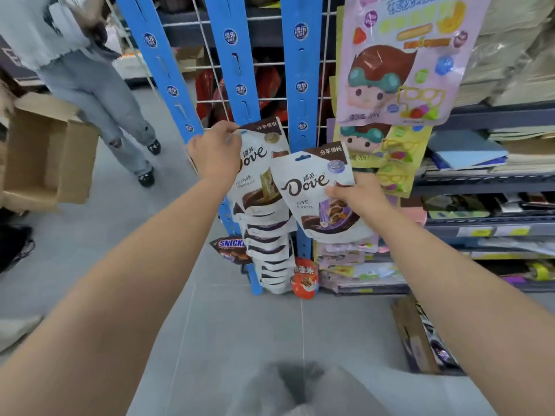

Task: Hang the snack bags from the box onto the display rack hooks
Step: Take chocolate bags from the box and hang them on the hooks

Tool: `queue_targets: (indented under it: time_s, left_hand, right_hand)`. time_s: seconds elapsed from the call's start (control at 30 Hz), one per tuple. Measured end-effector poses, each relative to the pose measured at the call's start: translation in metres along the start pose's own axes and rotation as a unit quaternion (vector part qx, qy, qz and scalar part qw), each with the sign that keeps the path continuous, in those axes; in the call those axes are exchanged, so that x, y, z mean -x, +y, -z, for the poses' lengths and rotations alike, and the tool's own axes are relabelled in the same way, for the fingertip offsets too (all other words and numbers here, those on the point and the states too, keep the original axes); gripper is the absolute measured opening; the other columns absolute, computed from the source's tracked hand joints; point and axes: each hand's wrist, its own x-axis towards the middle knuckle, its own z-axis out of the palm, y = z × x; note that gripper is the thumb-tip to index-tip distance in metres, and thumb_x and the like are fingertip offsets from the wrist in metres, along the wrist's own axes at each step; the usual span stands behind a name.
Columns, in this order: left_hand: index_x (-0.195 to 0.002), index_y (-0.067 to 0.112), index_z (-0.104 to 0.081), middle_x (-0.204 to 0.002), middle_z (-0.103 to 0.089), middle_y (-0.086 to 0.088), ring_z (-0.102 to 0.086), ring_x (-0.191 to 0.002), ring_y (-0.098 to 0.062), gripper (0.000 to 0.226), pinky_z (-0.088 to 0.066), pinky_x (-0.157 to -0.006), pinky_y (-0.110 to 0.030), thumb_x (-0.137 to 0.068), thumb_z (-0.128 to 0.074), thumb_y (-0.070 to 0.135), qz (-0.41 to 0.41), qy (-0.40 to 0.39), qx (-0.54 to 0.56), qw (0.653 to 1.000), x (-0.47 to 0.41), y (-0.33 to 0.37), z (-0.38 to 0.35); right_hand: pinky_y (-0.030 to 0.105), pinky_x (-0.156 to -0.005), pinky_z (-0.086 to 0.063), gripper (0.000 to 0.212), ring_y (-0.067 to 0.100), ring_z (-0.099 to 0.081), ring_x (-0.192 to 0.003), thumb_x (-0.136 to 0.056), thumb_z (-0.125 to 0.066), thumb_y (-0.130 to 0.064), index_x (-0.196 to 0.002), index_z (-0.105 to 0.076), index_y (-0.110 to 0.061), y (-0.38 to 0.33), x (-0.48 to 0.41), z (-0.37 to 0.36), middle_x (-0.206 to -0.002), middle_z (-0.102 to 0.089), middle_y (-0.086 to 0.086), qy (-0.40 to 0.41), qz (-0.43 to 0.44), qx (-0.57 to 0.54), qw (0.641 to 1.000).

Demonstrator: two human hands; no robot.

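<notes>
Left hand [214, 150]: we pinch the top of 1 white-and-brown Dove pouch [258, 159] at the blue hanging strip [238, 70].
Right hand [359, 198]: we grip a 2nd, purple-marked Dove pouch [315, 190].
Progress: hung pouches [270, 253] stacked below; cardboard box [414, 334] likely holds more.

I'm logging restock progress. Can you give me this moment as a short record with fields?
left hand: pinches top of brown Dove bag at blue strip
right hand: holds purple Dove bag, not yet hung
hung bags: column down the strip
box: on floor, right
</notes>
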Motion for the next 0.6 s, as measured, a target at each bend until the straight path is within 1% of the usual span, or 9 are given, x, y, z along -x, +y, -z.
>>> queue_targets:
  time_s: [0.03,0.1,0.2,0.27,0.33,0.37,0.47,0.53,0.6]
  left_hand:
    - [-0.105,0.023,-0.068,-0.089,-0.070,-0.002,-0.059,-0.087,-0.024,0.024,-0.037,-0.103,-0.041,-0.091,-0.049,0.027,-0.022,0.001,0.003,1.000,-0.004,0.003,0.001]
    - [-0.105,0.020,-0.068,-0.089,-0.070,-0.002,-0.059,-0.083,-0.022,0.022,-0.034,-0.106,-0.041,-0.092,-0.052,0.026,-0.044,0.010,0.010,0.999,-0.006,0.007,0.002]
    - [-0.105,0.021,-0.066,-0.096,-0.071,0.000,-0.058,-0.091,-0.018,0.021,-0.035,-0.106,-0.039,-0.092,-0.052,0.028,-0.039,0.012,0.048,0.998,-0.018,0.008,0.003]
    - [-0.108,0.022,-0.064,-0.097,-0.070,0.000,-0.053,-0.095,-0.016,0.022,-0.033,-0.106,-0.037,-0.091,-0.052,0.029,-0.027,0.006,0.062,0.998,-0.025,0.009,0.003]
    - [-0.109,0.022,-0.065,-0.099,-0.071,-0.001,-0.057,-0.099,-0.021,0.024,-0.035,-0.103,-0.037,-0.091,-0.051,0.030,-0.035,-0.016,0.044,0.998,-0.031,0.009,0.000]
    - [-0.108,0.021,-0.065,-0.100,-0.071,-0.001,-0.059,-0.099,-0.024,0.025,-0.036,-0.101,-0.038,-0.090,-0.051,0.030,-0.041,-0.031,0.030,0.998,-0.034,0.007,-0.002]
    - [-0.102,0.019,-0.068,-0.098,-0.071,-0.004,-0.063,-0.093,-0.026,0.024,-0.041,-0.098,-0.043,-0.091,-0.050,0.031,-0.044,-0.084,-0.005,0.995,-0.037,-0.001,-0.011]
    - [-0.091,0.021,-0.069,-0.088,-0.070,-0.005,-0.063,-0.089,-0.027,0.020,-0.042,-0.097,-0.045,-0.091,-0.051,0.031,-0.049,-0.109,-0.006,0.993,-0.034,-0.004,-0.018]
    - [-0.083,0.022,-0.068,-0.081,-0.068,-0.005,-0.063,-0.085,-0.028,0.019,-0.044,-0.093,-0.044,-0.090,-0.051,0.030,-0.063,-0.120,-0.009,0.991,-0.032,-0.003,-0.026]
  right_hand:
    - [0.004,-0.050,-0.043,0.025,0.014,-0.057,-0.079,-0.083,-0.067,-0.004,-0.107,-0.066,-0.001,-0.002,-0.004,-0.006,-0.094,-0.063,0.003,0.009,0.008,0.000,1.000]
    - [0.010,-0.053,-0.044,0.023,0.015,-0.058,-0.083,-0.084,-0.066,-0.006,-0.107,-0.067,-0.002,-0.005,-0.008,-0.012,-0.094,-0.062,0.003,0.024,0.013,0.002,1.000]
    - [0.022,-0.065,-0.045,0.021,0.017,-0.059,-0.086,-0.084,-0.066,-0.008,-0.105,-0.067,-0.003,-0.011,-0.013,-0.021,-0.095,-0.065,0.006,0.042,0.010,0.000,0.999]
    - [0.020,-0.065,-0.046,0.021,0.017,-0.060,-0.087,-0.084,-0.066,-0.006,-0.104,-0.068,-0.002,-0.012,-0.014,-0.026,-0.095,-0.066,0.006,0.045,0.019,-0.009,0.999]
    - [0.021,-0.067,-0.046,0.020,0.017,-0.060,-0.087,-0.085,-0.066,-0.006,-0.103,-0.067,-0.002,-0.013,-0.014,-0.029,-0.094,-0.065,0.006,0.049,0.024,-0.013,0.998]
    - [0.023,-0.071,-0.045,0.020,0.017,-0.060,-0.087,-0.085,-0.066,-0.007,-0.104,-0.067,-0.002,-0.012,-0.014,-0.032,-0.094,-0.065,0.006,0.053,0.025,-0.014,0.998]
    - [0.026,-0.080,-0.043,0.024,0.018,-0.060,-0.090,-0.084,-0.066,-0.006,-0.108,-0.066,-0.002,-0.008,-0.016,-0.038,-0.097,-0.065,0.006,0.067,0.016,-0.015,0.998]
    - [0.027,-0.081,-0.044,0.025,0.017,-0.060,-0.092,-0.084,-0.066,-0.005,-0.109,-0.066,-0.001,-0.006,-0.016,-0.040,-0.100,-0.065,0.006,0.074,0.011,-0.011,0.997]
    - [0.027,-0.080,-0.044,0.024,0.017,-0.060,-0.091,-0.084,-0.065,-0.005,-0.108,-0.067,-0.001,-0.004,-0.017,-0.039,-0.099,-0.066,0.006,0.079,0.007,-0.010,0.997]
